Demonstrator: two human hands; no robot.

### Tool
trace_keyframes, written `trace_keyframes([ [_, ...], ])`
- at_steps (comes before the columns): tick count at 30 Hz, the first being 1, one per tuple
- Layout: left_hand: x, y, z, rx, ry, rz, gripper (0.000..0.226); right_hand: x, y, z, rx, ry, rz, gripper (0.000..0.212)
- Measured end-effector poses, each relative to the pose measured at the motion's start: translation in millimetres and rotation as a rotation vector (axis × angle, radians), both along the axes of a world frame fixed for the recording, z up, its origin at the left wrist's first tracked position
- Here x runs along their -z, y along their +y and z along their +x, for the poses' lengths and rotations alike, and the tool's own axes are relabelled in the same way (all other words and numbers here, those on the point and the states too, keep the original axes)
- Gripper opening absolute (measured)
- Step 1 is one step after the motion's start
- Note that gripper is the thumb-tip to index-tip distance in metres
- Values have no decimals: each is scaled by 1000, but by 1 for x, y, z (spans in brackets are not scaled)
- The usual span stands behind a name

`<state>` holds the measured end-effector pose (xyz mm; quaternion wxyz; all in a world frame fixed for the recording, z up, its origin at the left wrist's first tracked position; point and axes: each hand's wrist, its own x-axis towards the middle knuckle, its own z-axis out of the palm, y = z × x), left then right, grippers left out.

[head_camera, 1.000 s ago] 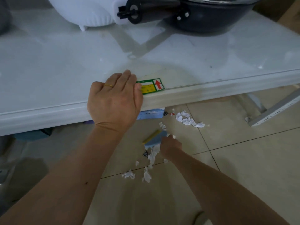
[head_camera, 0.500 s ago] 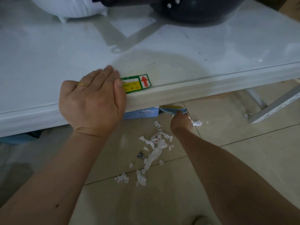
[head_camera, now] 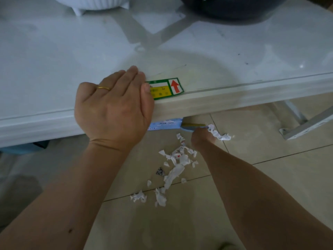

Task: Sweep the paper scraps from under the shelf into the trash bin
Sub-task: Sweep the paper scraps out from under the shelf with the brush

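Dim light on a beige tiled floor (head_camera: 270, 177) with dark grout lines.

Probably a home kitchen: dark wok (head_camera: 234, 8) on white shelf (head_camera: 54, 51), tiled floor (head_camera: 270, 168).

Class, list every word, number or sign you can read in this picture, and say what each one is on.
Red upward arrow, no words: on the green sticker at the shelf edge.
Yellow panel text on that sticker: too blurred to read.
Print on the blue packet under the shelf: too small to read.
Red marks on the paper scraps: illegible.

One head-worn view looks steeply down, close over the shelf (head_camera: 216, 56) edge and floor (head_camera: 270, 177)
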<state>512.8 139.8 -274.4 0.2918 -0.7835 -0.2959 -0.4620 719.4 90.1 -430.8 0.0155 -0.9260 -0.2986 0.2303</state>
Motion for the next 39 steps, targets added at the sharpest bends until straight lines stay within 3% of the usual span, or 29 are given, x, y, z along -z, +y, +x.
trace_keyframes([
  [5,-1,0,1,-4,-7,-29,35,-2,-47,-38,-222,-31,-95,36],
  [9,-3,-1,-1,0,-19,-70,36,-7,-76,-52,-412,-124,-52,34],
  [13,1,-1,0,7,-9,-77,34,-19,-74,-20,-242,-189,58,33],
  [20,5,4,-3,11,-8,-19,32,-15,-53,48,95,-247,41,34],
  [25,2,4,-2,9,-5,-3,37,-10,-37,52,195,-101,16,33],
  [35,-3,-1,0,4,-19,-57,43,-5,-51,-36,-147,-43,-12,34],
  [39,-1,-1,1,13,-27,-63,42,-8,-55,-45,-290,-144,-2,32],
])
